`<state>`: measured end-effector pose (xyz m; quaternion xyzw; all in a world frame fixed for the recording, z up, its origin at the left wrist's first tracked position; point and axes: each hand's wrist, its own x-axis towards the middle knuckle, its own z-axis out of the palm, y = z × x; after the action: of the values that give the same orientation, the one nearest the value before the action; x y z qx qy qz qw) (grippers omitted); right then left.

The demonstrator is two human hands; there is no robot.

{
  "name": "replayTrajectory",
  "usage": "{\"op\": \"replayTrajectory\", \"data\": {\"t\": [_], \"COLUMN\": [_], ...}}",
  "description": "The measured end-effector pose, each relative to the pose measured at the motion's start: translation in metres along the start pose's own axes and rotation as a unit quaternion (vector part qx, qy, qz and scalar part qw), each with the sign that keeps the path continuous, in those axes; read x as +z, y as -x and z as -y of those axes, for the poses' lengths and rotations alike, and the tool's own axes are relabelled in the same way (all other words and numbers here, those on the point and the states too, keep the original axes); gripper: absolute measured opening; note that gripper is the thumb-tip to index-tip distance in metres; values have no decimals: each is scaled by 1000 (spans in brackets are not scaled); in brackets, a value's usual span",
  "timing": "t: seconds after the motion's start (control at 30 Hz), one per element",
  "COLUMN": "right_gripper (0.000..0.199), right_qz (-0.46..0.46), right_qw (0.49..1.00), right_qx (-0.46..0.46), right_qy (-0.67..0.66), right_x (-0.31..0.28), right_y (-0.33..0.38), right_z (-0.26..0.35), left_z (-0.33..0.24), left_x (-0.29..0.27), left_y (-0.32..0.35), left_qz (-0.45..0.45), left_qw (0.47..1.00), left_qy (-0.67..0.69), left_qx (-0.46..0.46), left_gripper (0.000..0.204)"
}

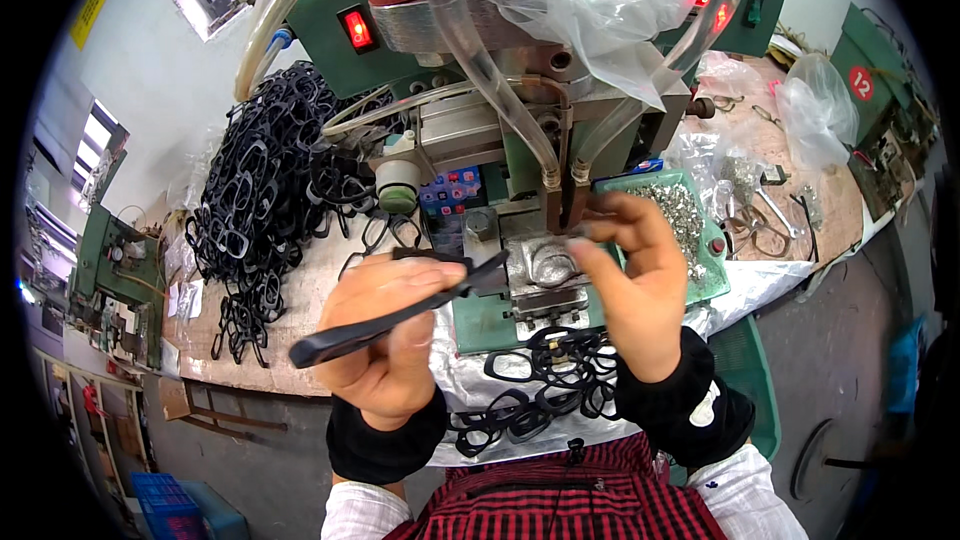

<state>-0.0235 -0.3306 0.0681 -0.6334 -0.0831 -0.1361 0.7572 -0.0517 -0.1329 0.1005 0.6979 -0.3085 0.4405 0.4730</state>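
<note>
A left hand closes around a black eyeglass temple arm, its tip against the metal fixture just ahead; beside it, the right hand pinches something too small to identify. Beyond, black frames lie heaped beside the green press.

A small red lit display glows on the green machine. A yellow sign hangs far left. A round red label sits far right.

Crowded worktop
A heap of black spectacle frames lies at its left, a green machine stands mid-worktop, clear plastic bags and wrenches at right.
</note>
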Motion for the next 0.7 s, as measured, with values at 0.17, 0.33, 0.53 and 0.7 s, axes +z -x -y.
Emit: {"op": "replayTrajectory", "data": {"t": [0.17, 0.33, 0.53, 0.7], "right_gripper": [17, 18, 11, 13], "right_qz": [-125, -48, 10, -19], "right_qw": [987, 996, 985, 996], "right_qx": [68, 72, -130, 39], "right_qy": [-68, -24, 117, -74], "right_x": [-74, -50, 0, -13], "right_y": [-7, -12, -11, -10], "right_z": [-31, 0, -10, -10], "left_z": [-19, -10, -7, -46], "left_x": [-7, 13, 18, -3], "left_y": [-13, -23, 13, -19], "left_qz": [-73, -40, -142, -81], "left_qw": [995, 998, 984, 994], "left_qy": [35, 27, 58, 68], "left_qx": [-66, -27, -90, -36], "left_gripper": [22, 16, 16, 23]}}
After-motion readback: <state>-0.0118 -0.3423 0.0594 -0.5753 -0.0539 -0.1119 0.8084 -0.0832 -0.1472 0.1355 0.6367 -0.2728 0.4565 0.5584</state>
